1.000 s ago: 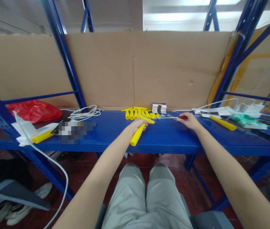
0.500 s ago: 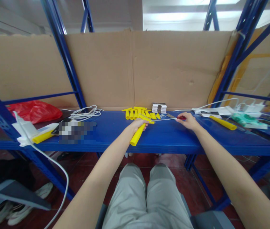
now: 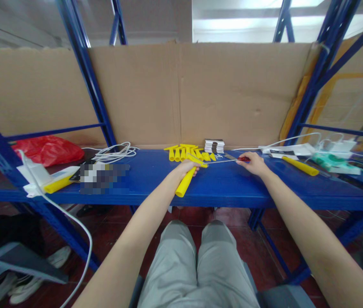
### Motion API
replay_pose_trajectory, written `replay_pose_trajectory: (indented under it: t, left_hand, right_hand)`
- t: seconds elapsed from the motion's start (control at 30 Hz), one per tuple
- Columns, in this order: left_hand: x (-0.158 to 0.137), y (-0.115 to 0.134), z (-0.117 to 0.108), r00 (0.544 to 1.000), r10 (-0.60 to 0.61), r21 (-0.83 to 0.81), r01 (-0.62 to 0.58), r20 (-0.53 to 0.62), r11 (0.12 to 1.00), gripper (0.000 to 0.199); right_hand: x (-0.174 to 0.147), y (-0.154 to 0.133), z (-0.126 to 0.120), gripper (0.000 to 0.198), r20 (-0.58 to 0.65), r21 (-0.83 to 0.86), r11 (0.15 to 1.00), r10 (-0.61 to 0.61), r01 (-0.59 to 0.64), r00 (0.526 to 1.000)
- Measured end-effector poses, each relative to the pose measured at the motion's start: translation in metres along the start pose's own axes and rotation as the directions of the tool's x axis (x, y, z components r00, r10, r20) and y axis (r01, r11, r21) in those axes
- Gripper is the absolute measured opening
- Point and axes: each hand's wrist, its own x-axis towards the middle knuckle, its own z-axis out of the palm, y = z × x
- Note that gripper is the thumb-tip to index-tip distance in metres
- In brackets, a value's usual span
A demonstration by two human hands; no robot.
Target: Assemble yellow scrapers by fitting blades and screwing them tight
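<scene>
My left hand [image 3: 185, 167] is closed around a yellow T-shaped plastic handle [image 3: 185, 183]; its round grip points down toward me and its crosspiece lies above my fingers. In my right hand [image 3: 253, 163] is a screwdriver [image 3: 222, 161] with a red handle, pinched in the fingertips. Its long thin shaft runs leftward, with the tip at the crosspiece of the yellow handle. Whether the tip sits in a screw is too small to tell. Just behind my left hand, several similar yellow T-shaped handles [image 3: 177, 153] lie in a row. Small yellow pieces [image 3: 212, 156] and tiny metal screws [image 3: 219, 156] are beside them.
A stack of small white-and-black packs [image 3: 214, 146] stands at the back of the blue shelf [image 3: 149, 177], before a cardboard panel [image 3: 136, 94]. On the right lies a yellow-handled tool [image 3: 300, 165] near white cables. A red plastic bag [image 3: 49, 148] and coiled cable [image 3: 117, 152] are left.
Both hands stay in nearly the same place, with the screwdriver still against the yellow handle. The whole view has shifted very slightly.
</scene>
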Motion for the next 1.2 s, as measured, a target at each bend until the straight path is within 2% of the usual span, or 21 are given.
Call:
replay_pose_trajectory:
  t: [0.17,0.3,0.57,0.77,0.9,1.03,1.2]
  left_hand:
    - [-0.006,0.003,0.003,0.998,0.026,0.119,-0.019,-0.063,0.993,0.021]
    - [-0.008,0.004,0.002,0.989,0.046,0.239,-0.011,-0.14,0.971,0.018]
    - [-0.013,0.007,0.0,0.962,0.148,0.439,-0.035,-0.228,0.898,0.018]
    - [-0.011,0.006,-0.003,0.949,0.21,0.609,-0.024,-0.236,0.793,0.013]
    - [-0.015,0.012,0.0,0.948,0.225,0.739,0.016,-0.226,0.673,0.013]
    - [-0.02,0.018,0.003,0.949,0.229,0.835,0.059,-0.217,0.546,0.025]
    - [-0.023,0.019,0.0,0.945,0.249,0.89,0.083,-0.213,0.448,0.032]
  right_hand:
    - [0.0,-0.011,-0.007,0.034,-0.021,0.014,1.0,-0.014,0.015,1.0]
    - [-0.002,-0.023,-0.013,0.033,-0.065,-0.018,0.994,-0.11,0.109,0.992]
    - [-0.006,-0.043,-0.023,0.033,-0.027,-0.16,0.943,-0.298,0.291,0.954]
    - [-0.006,-0.048,-0.026,0.033,-0.062,-0.237,0.91,-0.362,0.339,0.93]
    - [-0.006,-0.051,-0.027,0.036,-0.031,-0.281,0.89,-0.382,0.359,0.924]
    - [-0.007,-0.054,-0.028,0.039,0.074,-0.298,0.888,-0.345,0.351,0.936]
    - [-0.011,-0.065,-0.03,0.039,0.239,-0.235,0.912,-0.282,0.337,0.929]
